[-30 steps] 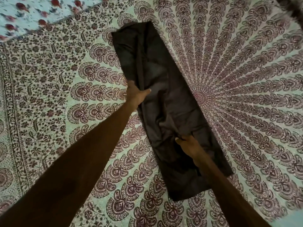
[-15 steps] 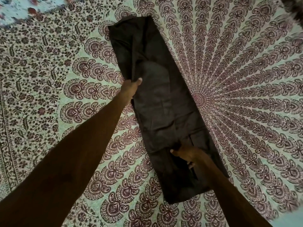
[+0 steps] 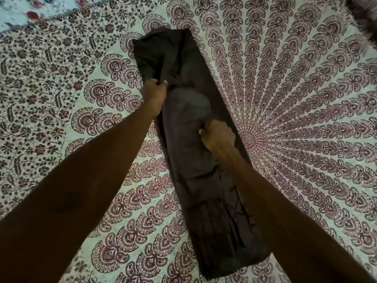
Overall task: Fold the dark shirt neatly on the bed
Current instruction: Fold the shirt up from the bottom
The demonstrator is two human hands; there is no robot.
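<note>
The dark shirt (image 3: 189, 152) lies on the bed as a long narrow strip, running from the far middle down to the near right. My left hand (image 3: 154, 91) grips a bunch of its cloth at the left edge, about a third of the way from the far end. My right hand (image 3: 218, 135) grips the cloth near the strip's middle, toward its right edge. Between the two hands the fabric bulges up a little.
The bed is covered by a pale green sheet (image 3: 295, 103) printed with a maroon mandala pattern. A second floral cloth (image 3: 24, 11) shows at the far left corner. Something dark and blurred (image 3: 365, 9) sits at the far right corner.
Both hands have moved further up the shirt and closed on its cloth. The right hand went from the near part to the middle, and fabric has bunched between the hands.
</note>
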